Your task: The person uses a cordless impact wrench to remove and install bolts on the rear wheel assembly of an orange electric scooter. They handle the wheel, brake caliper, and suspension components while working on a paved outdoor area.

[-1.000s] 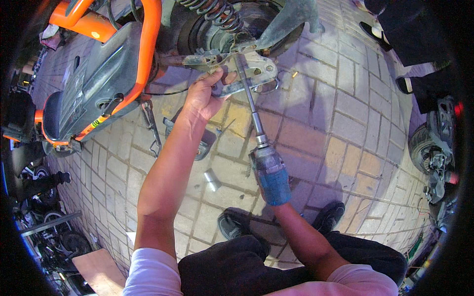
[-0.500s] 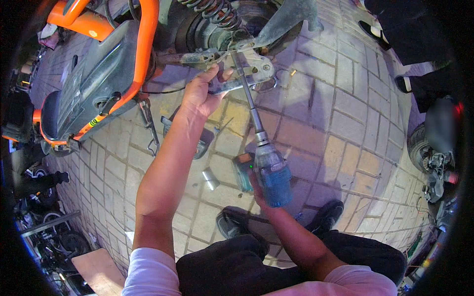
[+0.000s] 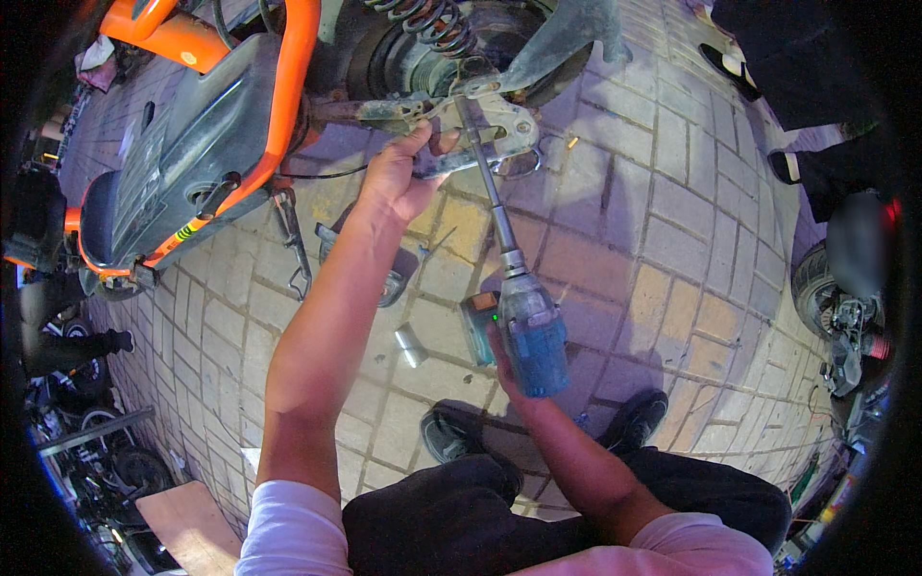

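Observation:
My left hand (image 3: 396, 178) is closed round a grey metal bracket (image 3: 520, 134) beside the wheel hub, the thumb on top of it. My right hand (image 3: 505, 363) holds a blue cordless impact wrench (image 3: 534, 338) from below, its fingers mostly hidden by the tool. The battery (image 3: 479, 331) with a small green light sticks out on its left. From the wrench's nose a long extension bar (image 3: 500, 219) runs up to the bracket. Its tip meets the bracket near a slot, and the fastener there cannot be made out. A coil spring (image 3: 429, 24) rises behind.
An orange-framed vehicle (image 3: 291, 86) with a black cover stands at the upper left, its kickstand (image 3: 292, 245) beneath. A silver cylinder (image 3: 410, 346) lies on the paving near my left shoe. Another person's shoe (image 3: 727, 69) shows upper right. A parked motorbike (image 3: 845, 331) stands far right.
The view has shifted slightly, so the vehicle, bracket and wrench sit a little farther right. Both hands keep their hold, and the bar stays against the bracket. A dark-clothed leg at far left has moved.

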The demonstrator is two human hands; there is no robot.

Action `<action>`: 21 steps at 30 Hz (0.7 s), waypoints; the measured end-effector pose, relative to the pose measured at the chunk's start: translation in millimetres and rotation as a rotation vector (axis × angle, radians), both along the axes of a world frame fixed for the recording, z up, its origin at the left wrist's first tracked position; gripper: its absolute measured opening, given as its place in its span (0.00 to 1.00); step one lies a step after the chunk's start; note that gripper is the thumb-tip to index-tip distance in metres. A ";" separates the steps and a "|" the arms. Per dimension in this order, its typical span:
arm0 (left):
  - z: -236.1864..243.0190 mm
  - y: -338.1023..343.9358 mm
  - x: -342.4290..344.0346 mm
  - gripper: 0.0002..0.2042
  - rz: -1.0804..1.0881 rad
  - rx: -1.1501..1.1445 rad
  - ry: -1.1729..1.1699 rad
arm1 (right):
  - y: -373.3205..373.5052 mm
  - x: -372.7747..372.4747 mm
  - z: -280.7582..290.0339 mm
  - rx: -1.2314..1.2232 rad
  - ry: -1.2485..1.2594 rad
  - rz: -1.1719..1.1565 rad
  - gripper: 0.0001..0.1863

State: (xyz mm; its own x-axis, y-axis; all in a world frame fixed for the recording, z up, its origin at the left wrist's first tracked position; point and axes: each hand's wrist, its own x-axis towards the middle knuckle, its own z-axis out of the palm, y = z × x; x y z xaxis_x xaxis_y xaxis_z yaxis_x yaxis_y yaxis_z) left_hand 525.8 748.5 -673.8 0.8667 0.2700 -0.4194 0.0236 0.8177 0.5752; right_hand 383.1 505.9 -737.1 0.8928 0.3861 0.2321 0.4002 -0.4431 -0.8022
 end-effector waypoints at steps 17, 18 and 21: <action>-76.8 -8.4 -168.7 0.11 -0.797 0.843 0.445 | -124.5 93.6 41.0 0.659 0.798 0.002 0.23; -87.2 -20.2 -179.2 0.11 -0.991 1.061 0.467 | -127.5 96.9 44.6 0.667 0.784 0.013 0.22; -126.3 -54.4 -214.8 0.15 -1.229 1.549 0.096 | -130.1 101.6 50.7 0.657 0.790 0.038 0.21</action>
